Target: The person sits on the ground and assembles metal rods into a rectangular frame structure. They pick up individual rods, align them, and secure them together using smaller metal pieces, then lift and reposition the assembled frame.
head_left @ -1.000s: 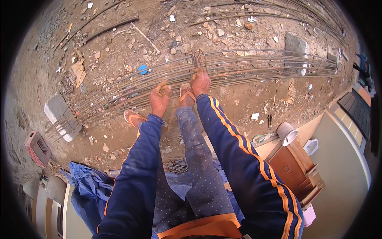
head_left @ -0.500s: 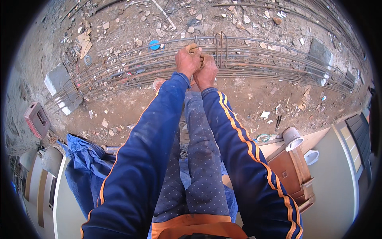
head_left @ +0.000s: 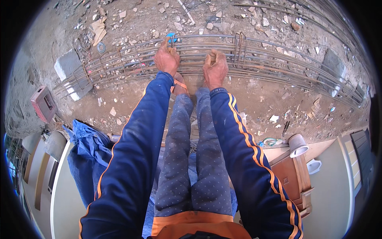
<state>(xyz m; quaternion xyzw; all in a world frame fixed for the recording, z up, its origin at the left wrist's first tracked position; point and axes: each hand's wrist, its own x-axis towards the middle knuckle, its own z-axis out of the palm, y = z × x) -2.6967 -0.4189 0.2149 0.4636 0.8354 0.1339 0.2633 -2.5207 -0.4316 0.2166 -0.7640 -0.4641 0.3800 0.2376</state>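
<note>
Here, both hands work on a long cage of rusty steel reinforcing bars (head_left: 246, 59) lying on the rubble-strewn dirt ground (head_left: 238, 99), running from its left edge to its right edge just beyond the person's feet.

Left hand (head_left: 167, 59) — fingers clenched around one of the upper bars, beside a small blue disc-shaped object (head_left: 172, 38) lying past the cage. Right hand (head_left: 215, 69) — fingers closed on a neighbouring bar, close to an upright rectangular steel stirrup (head_left: 239, 44). Whether either hand also holds tie wire or a tool, I cannot tell; the fingers hide it.

Judgement on the step: the work looks like setting or fixing bars within the cage. Doing it well would call for keeping both grips firm on the same run of bars, so the spacing stays even, and keeping the feet clear of the lowest bars.

Surroundings: a grey concrete block (head_left: 68, 65) props the cage toward the ground's left edge, another grey block (head_left: 332, 63) toward the right. Broken stone chips lie throughout. A pink box-shaped device (head_left: 43, 104) sits lower left, a crumpled blue tarpaulin (head_left: 89, 153) beside the left sleeve, a brown wooden cabinet (head_left: 294, 179) and a white roll of tape (head_left: 297, 144) lower right.

Obstructions: the loose rubble under the cage and the sandalled feet right against it.
</note>
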